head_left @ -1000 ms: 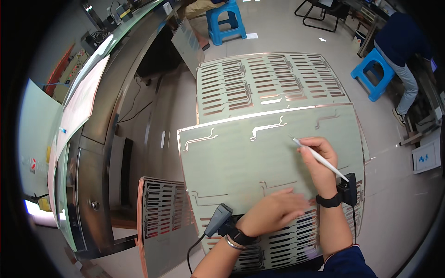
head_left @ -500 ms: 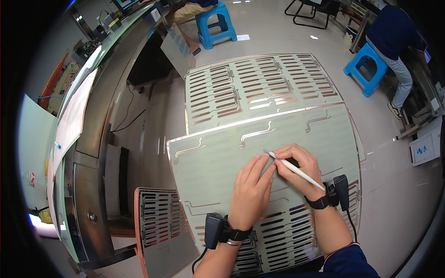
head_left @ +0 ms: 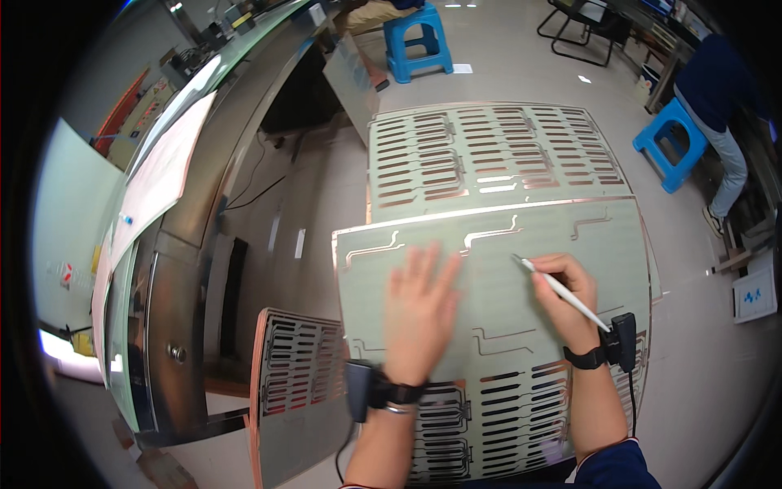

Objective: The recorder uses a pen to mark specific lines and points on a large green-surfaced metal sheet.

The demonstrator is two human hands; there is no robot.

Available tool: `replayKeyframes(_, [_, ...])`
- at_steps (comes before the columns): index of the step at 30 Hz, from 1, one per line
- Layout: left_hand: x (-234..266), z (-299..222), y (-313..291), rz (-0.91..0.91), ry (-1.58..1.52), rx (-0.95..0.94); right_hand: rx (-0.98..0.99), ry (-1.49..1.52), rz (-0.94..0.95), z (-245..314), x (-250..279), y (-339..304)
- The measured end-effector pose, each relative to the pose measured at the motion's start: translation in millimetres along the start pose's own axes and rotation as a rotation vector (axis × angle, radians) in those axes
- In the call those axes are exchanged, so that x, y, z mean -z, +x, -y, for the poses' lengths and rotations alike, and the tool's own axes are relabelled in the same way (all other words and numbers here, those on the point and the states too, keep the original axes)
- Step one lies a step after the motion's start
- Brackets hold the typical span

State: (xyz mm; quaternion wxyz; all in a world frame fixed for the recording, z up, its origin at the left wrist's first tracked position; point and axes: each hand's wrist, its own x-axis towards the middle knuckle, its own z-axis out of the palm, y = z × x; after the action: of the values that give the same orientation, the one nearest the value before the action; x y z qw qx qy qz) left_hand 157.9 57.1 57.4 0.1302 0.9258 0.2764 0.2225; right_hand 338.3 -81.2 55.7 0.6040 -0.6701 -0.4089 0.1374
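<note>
My right hand (head_left: 568,297) is closed around a slim white craft knife (head_left: 570,300), gripped like a pen, its thin grey tip pointing up and left, at or just above the panel. A large pale green panel (head_left: 423,285) with copper-coloured traces lies under both hands. Over its left half is my left hand (head_left: 422,306), fingers spread and a little blurred, holding nothing. Whether its palm touches the surface I cannot tell. Dark slotted patterns fill the panel's near part, while a few stepped copper lines run along its far part.
Beyond it lies another patterned panel (head_left: 497,155). More panels (head_left: 301,367) lean at the lower left, beside a metal-sided bench (head_left: 175,285) with pink sheets (head_left: 175,163) on top. Blue stools (head_left: 672,147) stand farther off, with a seated person (head_left: 717,90) at right and another at the back.
My left hand has moved left, away from the knife tip, and its fingers have spread. My right hand still grips the knife. The whole view has shifted, so the scene sits farther right.
</note>
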Motion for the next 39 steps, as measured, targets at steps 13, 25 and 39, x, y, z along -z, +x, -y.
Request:
replayKeyframes(13, [26,15,-38,-0.16,-0.156,0.017,0.166,-0.094,0.268,40,-76,21])
replayKeyframes(25, [16,17,-28,-0.148,-0.232,0.026,0.204,-0.15,0.268,28,-95,32])
replayKeyframes(39, [15,14,-26,-0.136,-0.226,0.035,0.194,-0.159,0.25,28,-93,33])
